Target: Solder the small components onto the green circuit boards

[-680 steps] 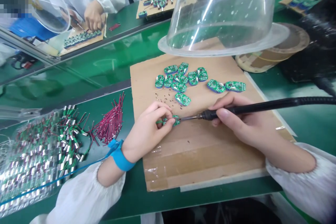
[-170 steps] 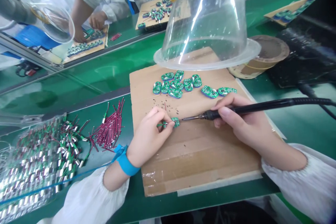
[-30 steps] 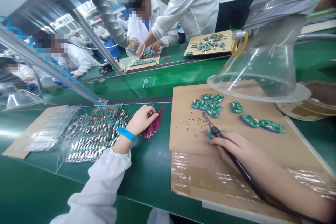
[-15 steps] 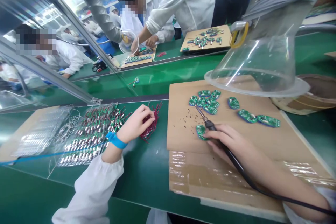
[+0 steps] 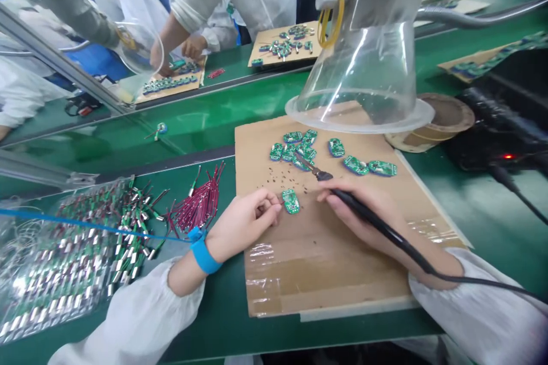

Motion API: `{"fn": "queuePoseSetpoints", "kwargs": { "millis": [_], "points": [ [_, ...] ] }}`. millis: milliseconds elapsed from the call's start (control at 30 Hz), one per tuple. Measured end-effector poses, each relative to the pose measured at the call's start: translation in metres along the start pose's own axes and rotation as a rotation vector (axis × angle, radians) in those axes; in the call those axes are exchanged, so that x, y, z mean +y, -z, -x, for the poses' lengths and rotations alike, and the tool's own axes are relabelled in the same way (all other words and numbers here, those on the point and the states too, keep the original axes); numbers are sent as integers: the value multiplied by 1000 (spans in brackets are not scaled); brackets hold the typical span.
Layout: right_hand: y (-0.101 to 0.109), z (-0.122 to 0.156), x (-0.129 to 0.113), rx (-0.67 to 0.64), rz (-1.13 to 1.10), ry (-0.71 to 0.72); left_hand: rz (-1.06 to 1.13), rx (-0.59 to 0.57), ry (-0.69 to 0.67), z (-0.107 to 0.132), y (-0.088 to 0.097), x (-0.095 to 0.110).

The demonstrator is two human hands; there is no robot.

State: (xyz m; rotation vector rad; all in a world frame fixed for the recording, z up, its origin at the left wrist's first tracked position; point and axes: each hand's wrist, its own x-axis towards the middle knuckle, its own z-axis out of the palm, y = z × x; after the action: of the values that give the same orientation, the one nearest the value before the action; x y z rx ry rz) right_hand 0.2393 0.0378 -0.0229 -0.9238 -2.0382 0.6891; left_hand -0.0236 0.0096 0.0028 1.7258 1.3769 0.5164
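Observation:
My right hand (image 5: pixel 363 205) grips a black soldering iron (image 5: pixel 351 203), its metal tip pointing up and left over a cluster of green circuit boards (image 5: pixel 295 148). My left hand (image 5: pixel 250 217), with a blue wrist strap (image 5: pixel 204 252), is closed in a pinch at the left edge of a single circuit board (image 5: pixel 290 201). Whatever is between those fingertips is too small to make out. That board lies flat on a cardboard sheet (image 5: pixel 342 262). Left of the cardboard is a pile of dark red wires (image 5: pixel 199 202) with bare ends.
A clear fume hood (image 5: pixel 359 85) hangs over the cardboard's far side. Bundles of metal-tipped parts (image 5: pixel 64 262) lie on the left. A brown round container (image 5: pixel 445 117) and a black box with a red light (image 5: pixel 509 125) stand right. Across the green belt (image 5: pixel 192 120), co-workers handle boards.
My left hand has moved from the red wires rightward to the single board. My right hand, holding the soldering iron, has drawn back from that board. The view has shifted right.

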Motion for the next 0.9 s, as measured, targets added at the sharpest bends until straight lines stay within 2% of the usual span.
{"fn": "queuePoseSetpoints", "kwargs": {
  "millis": [167, 267, 367, 667, 900],
  "points": [
    [3, 4, -3, 120, -330, -180, -119, 102, -53, 5, -8, -5],
    [5, 5, -1, 181, -370, -252, -138, 140, -92, 6, -12, -8],
    [7, 7, 2, 215, -403, -262, -126, 173, -131, 7, -14, -10],
    [10, 10, 2, 56, -283, -191, -91, 112, -167, 5, -15, -11],
    [11, 8, -1, 32, -208, -137, -116, 126, -157, 3, -14, -9]
  ]
}}
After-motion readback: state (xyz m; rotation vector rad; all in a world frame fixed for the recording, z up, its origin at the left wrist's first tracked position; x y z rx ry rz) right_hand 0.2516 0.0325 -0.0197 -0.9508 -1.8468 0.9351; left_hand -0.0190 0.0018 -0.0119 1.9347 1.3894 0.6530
